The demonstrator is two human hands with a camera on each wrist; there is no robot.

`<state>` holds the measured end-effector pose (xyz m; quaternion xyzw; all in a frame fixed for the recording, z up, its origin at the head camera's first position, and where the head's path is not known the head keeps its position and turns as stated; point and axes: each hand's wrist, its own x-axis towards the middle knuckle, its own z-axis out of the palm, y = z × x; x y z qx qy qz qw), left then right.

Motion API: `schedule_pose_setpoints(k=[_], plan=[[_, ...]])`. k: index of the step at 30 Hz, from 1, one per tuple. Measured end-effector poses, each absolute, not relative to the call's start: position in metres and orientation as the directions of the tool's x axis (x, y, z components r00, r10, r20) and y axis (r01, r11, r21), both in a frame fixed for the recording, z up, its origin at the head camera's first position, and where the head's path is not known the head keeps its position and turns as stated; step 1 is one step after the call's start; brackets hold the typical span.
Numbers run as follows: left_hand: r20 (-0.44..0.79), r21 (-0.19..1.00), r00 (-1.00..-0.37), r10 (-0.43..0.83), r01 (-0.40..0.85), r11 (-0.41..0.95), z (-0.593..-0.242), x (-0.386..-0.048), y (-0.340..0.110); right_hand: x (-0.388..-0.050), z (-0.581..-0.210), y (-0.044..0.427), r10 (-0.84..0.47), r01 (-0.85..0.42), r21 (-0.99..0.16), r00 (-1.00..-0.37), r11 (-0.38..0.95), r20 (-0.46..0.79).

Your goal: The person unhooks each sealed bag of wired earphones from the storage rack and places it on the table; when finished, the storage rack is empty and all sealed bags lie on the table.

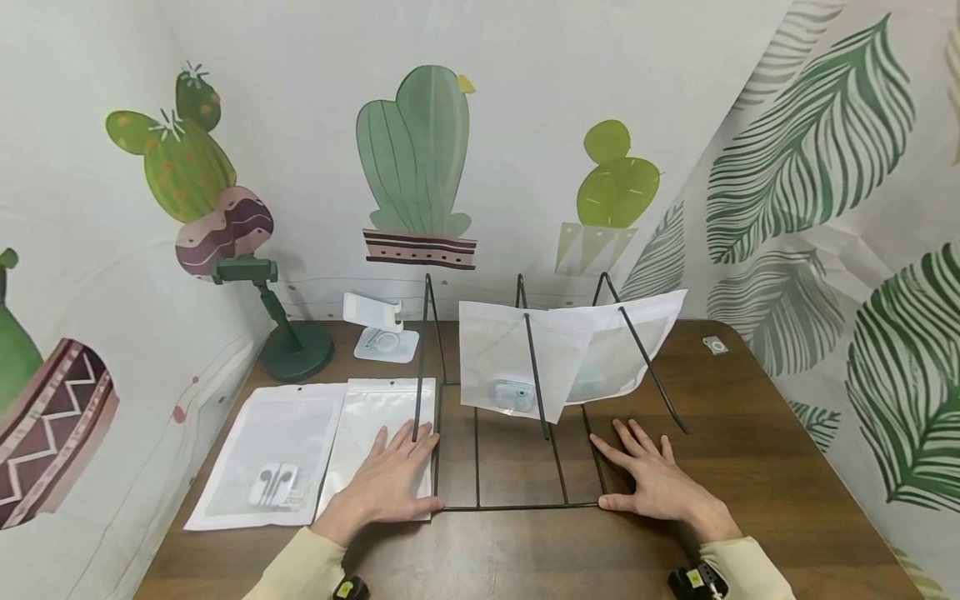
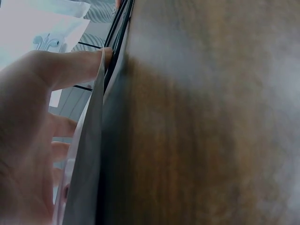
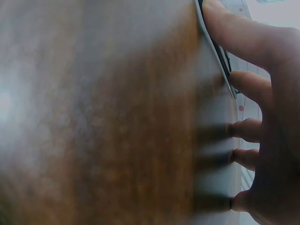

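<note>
A black wire rack (image 1: 517,507) with several slanted uprights stands in the middle of the wooden table. My left hand (image 1: 390,479) lies spread at its left side, over a flat white zip pouch (image 1: 375,408), with the thumb at the rack's front left corner. At the opposite corner, my right hand (image 1: 654,479) spreads its fingers on the table, its thumb touching the base wire. Two white pouches lean between the uprights: a front pouch (image 1: 487,350) with a small boxed item, and a rear pouch (image 1: 645,333) whose contents are unclear.
Left of the rack lies another pouch (image 1: 292,417) holding wired earphones (image 1: 273,485) in a clear case. Behind are a dark green phone stand (image 1: 296,350) and a small white stand (image 1: 386,344). A small grey-white square item (image 1: 715,345) lies at the back right.
</note>
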<state>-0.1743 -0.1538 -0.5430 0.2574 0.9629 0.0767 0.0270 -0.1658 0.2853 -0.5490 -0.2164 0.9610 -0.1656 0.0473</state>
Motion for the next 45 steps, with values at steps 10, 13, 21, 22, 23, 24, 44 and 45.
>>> schedule_pose_setpoints(k=[10, 13, 21, 22, 23, 24, 44, 45], plan=[[-0.047, 0.176, -0.868, 0.494, 0.479, 0.860, -0.540, -0.173, -0.152, -0.165, -0.545, 0.287, -0.431, -0.398, -0.337, -0.902, 0.853, -0.028], [-0.050, 0.169, -0.868, 0.495, 0.481, 0.860, -0.540, -0.173, -0.152, -0.164, -0.544, 0.287, -0.431, -0.398, -0.329, -0.902, 0.856, -0.033], [-0.074, 0.161, -0.860, 0.505, 0.489, 0.857, -0.540, -0.174, -0.151, -0.165, -0.536, 0.285, -0.433, -0.398, -0.286, -0.899, 0.872, -0.070], [-0.075, 0.160, -0.859, 0.506, 0.491, 0.857, -0.539, -0.174, -0.151, -0.165, -0.534, 0.285, -0.436, -0.401, -0.285, -0.897, 0.871, -0.071], [-0.074, 0.157, -0.859, 0.507, 0.492, 0.857, -0.540, -0.174, -0.151, -0.165, -0.533, 0.284, -0.440, -0.406, -0.282, -0.895, 0.869, -0.069], [-0.075, 0.151, -0.859, 0.507, 0.493, 0.857, -0.540, -0.174, -0.151, -0.165, -0.532, 0.283, -0.443, -0.410, -0.281, -0.894, 0.868, -0.064], [-0.070, 0.171, -0.864, 0.499, 0.483, 0.859, -0.540, -0.174, -0.154, -0.168, -0.529, 0.273, -0.440, -0.479, -0.282, -0.877, 0.831, 0.190], [-0.070, 0.173, -0.864, 0.499, 0.482, 0.859, -0.540, -0.174, -0.154, -0.168, -0.529, 0.272, -0.442, -0.487, -0.290, -0.872, 0.824, 0.212]])
